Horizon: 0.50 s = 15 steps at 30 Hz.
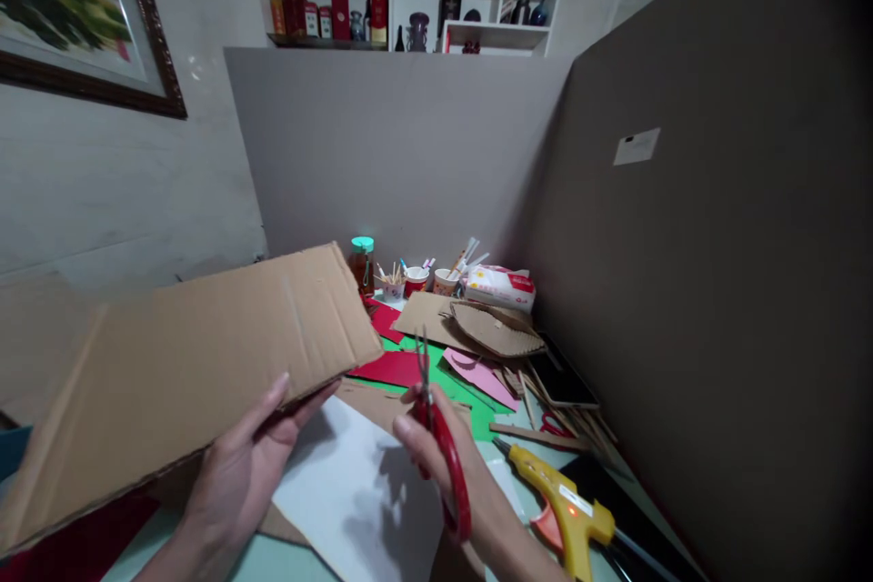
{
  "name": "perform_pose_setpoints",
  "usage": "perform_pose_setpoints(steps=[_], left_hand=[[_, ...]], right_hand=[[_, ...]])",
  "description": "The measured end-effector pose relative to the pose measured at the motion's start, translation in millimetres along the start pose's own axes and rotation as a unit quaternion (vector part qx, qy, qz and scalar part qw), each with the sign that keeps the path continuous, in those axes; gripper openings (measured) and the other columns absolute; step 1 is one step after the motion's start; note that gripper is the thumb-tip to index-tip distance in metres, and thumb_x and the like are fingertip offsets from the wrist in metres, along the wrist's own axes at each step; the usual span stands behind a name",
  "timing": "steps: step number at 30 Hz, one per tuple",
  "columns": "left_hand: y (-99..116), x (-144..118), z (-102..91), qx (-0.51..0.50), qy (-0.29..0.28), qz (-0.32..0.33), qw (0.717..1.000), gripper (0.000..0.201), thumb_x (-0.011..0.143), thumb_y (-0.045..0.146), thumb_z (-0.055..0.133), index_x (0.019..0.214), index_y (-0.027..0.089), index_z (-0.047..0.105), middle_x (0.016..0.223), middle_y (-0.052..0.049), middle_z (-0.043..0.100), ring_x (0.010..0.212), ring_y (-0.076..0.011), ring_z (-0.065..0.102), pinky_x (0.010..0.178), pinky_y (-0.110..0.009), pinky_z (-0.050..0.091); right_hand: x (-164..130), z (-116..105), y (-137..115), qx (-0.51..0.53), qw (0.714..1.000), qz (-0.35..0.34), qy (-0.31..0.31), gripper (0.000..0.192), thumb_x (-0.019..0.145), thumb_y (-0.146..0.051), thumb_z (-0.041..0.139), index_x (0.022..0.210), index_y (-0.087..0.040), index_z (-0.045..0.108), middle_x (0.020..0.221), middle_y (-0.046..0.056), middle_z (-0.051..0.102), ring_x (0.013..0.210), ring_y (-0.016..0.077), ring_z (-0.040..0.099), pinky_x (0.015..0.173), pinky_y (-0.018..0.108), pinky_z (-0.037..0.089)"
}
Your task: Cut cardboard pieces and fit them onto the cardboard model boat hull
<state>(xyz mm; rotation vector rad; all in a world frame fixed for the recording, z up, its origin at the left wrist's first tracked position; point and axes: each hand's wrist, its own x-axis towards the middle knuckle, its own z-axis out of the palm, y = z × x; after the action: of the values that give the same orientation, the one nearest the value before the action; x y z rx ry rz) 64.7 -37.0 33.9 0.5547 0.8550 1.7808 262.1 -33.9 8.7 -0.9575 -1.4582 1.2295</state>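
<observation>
A large folded sheet of brown cardboard [218, 355] is raised on the left, tilted, its near edge pinched between the thumb and fingers of my left hand [245, 455]. To the right, my right hand [443, 446] grips a pair of scissors [446, 464] with red handles, blades pointing up and slightly apart. The scissors are clear of the cardboard. Below both hands lies a white sheet [361, 491], with shadows of the right hand on it.
A yellow hot glue gun [566, 505] with a lit lamp lies at right. Behind are pink paper [481, 373], red paper [392, 370], cut cardboard [497, 327], a tissue pack [500, 286], cups of sticks [446, 282] and a teal-lidded bottle [362, 265]. Grey partitions [402, 145] enclose the table.
</observation>
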Motion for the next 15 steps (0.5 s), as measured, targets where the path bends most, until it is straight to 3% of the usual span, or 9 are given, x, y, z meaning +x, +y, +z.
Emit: perform_pose_setpoints(steps=[3,8,15], left_hand=[[2,1,0.3,0.007,-0.004,0.005,1.000,0.051,0.079,0.011,0.072,0.129,0.018,0.064,0.123,-0.011,0.073,0.120,-0.0336,0.064,0.091,-0.044,0.062],[-9,-6,-1.3,0.018,-0.006,-0.061,0.998,0.055,0.074,0.016,0.081,0.127,0.024,0.067,0.122,-0.006,0.074,0.121,-0.0321,0.064,0.091,-0.038,0.062],[-11,-13,-6.9,0.046,-0.054,-0.155,0.985,0.024,0.075,0.028,0.082,0.097,0.020,0.080,0.115,-0.006,0.077,0.119,-0.0331,0.065,0.100,-0.042,0.056]], right_hand=[[-5,5,4,-0.049,0.996,0.032,-0.071,0.044,0.085,-0.054,0.069,0.110,-0.020,0.057,0.081,-0.001,0.058,0.073,0.0170,0.055,0.066,0.028,0.042],[-8,6,7,-0.114,0.988,0.046,-0.088,0.047,0.084,-0.055,0.068,0.115,-0.022,0.057,0.089,0.003,0.061,0.080,0.0204,0.058,0.069,0.030,0.044],[-9,5,2,-0.161,0.982,0.035,-0.092,0.046,0.084,-0.057,0.067,0.113,-0.023,0.060,0.090,0.003,0.062,0.081,0.0218,0.058,0.067,0.029,0.045]])
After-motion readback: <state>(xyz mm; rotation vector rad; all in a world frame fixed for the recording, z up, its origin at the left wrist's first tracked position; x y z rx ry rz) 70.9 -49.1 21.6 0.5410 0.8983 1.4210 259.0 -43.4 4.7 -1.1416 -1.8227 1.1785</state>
